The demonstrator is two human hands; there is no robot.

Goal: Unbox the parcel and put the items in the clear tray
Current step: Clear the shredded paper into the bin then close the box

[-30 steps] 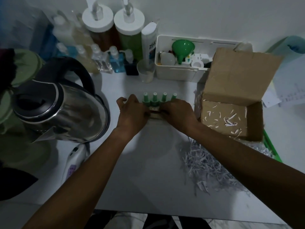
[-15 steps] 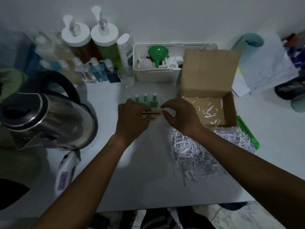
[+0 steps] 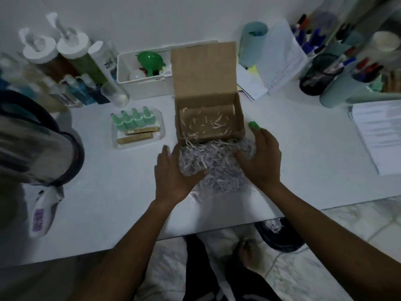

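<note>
The cardboard parcel box [image 3: 208, 98] stands open on the white table, lid up, with a few paper shreds inside. In front of it lies a heap of shredded paper [image 3: 214, 161]. My left hand [image 3: 173, 172] cups the heap's left side and my right hand [image 3: 260, 157] cups its right side, fingers curved around the shreds. To the left, the clear tray [image 3: 160, 118] holds several green-capped bottles [image 3: 130, 119] and two gold sticks [image 3: 136, 137].
A steel kettle [image 3: 32, 148] and a white thermometer [image 3: 42, 211] sit at the left. Pump bottles [image 3: 65, 59] and a white bin [image 3: 130, 88] line the wall. Papers [image 3: 379, 131] and pen cups [image 3: 321, 72] stand at the right. A green cutter [image 3: 253, 125] lies by the box.
Both hands left the tray, where the gold sticks now lie, and moved right to the shredded paper heap. The view has shifted right.
</note>
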